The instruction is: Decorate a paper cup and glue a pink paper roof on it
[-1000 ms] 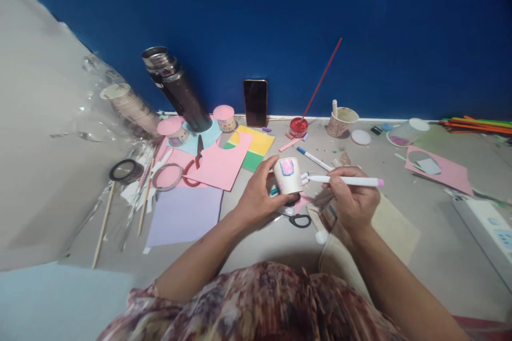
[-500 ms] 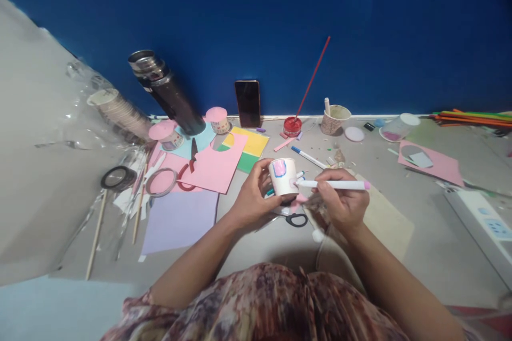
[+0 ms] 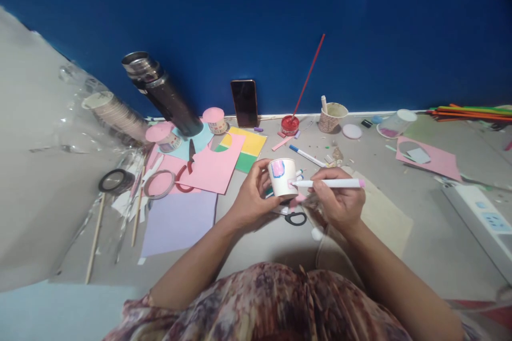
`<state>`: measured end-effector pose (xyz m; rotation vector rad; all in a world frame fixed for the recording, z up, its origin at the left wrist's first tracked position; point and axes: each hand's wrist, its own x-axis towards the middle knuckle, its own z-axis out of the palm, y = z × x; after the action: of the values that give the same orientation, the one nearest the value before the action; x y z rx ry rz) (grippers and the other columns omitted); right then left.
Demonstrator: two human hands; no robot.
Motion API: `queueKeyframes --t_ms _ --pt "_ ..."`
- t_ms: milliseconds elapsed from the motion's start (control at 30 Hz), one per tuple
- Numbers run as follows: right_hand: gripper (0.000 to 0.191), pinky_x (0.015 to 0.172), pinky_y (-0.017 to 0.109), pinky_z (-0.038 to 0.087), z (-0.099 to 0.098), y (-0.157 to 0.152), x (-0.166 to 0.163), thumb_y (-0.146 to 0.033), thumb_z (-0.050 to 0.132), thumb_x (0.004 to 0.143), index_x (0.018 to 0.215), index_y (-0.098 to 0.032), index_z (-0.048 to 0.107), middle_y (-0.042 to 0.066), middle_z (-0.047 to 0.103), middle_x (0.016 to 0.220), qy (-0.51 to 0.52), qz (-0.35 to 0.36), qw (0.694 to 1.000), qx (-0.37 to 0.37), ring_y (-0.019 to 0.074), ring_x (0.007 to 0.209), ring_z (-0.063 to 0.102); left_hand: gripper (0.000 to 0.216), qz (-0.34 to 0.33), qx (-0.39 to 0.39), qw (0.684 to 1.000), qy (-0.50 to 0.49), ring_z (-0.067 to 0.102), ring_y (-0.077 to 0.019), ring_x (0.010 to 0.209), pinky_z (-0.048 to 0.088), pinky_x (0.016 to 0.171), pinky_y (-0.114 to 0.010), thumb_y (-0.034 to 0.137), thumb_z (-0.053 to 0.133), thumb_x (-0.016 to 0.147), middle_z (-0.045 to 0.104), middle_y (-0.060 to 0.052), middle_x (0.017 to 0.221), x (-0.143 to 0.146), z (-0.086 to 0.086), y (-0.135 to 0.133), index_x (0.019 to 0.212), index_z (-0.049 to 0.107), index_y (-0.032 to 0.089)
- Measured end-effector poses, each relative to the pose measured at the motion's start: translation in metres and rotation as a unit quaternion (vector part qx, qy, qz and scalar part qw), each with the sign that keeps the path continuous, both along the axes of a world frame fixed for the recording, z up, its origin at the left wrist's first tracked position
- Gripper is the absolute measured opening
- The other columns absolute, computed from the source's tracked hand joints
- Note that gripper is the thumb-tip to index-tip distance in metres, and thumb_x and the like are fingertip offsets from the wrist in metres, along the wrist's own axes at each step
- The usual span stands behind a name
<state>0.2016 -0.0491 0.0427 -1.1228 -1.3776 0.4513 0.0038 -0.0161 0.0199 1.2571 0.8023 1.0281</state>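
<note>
My left hand [image 3: 256,194] is wrapped round a small white paper cup [image 3: 283,184], slightly tilted. On the cup's side is a pink patch with a blue outline, and a fainter pink mark sits lower right. Between the fingers of my right hand [image 3: 341,200] is a white marker pen [image 3: 338,183] with a pink end. Its tip meets the cup near the fainter mark. Below the cup lie scissors with black handles [image 3: 296,218], partly hidden. Several other pens show behind the cup, and a blue-capped marker [image 3: 306,155] lies just beyond it.
At left are a dark thermos [image 3: 164,93], stacked paper cups [image 3: 116,114], tape rolls [image 3: 116,181], red-handled scissors [image 3: 186,176] and a purple sheet [image 3: 180,224]. A phone [image 3: 245,104] leans against the blue wall. A power strip [image 3: 480,218] and pink paper [image 3: 440,160] lie right.
The marker tip has moved slightly left on the cup, with my right hand following. The cup stays in my left hand. The whole view has shifted a little.
</note>
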Motion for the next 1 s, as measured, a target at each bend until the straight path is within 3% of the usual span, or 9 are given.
queueKeyframes --t_ms 400,1000 --pt "0.010 0.057 0.029 0.053 -0.0046 0.0012 0.0073 -0.023 0.065 0.092 0.082 -0.022 0.070 0.000 0.072 0.069 -0.005 -0.007 1.000 0.019 0.0161 0.056 0.066 0.079 -0.004 -0.053 0.998 -0.032 0.063 -0.0302 0.133 0.054 0.109 -0.045 0.026 0.095 0.065 0.063 -0.011 0.140 -0.0026 -0.0074 0.0026 0.130 0.049 0.027" --pt "0.014 0.055 0.030 0.053 -0.0033 -0.0001 0.0055 -0.031 0.069 0.094 0.083 -0.023 0.070 0.000 0.071 0.067 0.037 -0.024 0.999 0.019 0.0174 0.055 0.066 0.078 -0.012 -0.052 0.998 -0.024 0.063 -0.0308 0.133 0.054 0.108 -0.045 0.030 0.094 0.065 0.062 -0.011 0.139 -0.0033 -0.0051 0.0036 0.129 0.050 0.028"
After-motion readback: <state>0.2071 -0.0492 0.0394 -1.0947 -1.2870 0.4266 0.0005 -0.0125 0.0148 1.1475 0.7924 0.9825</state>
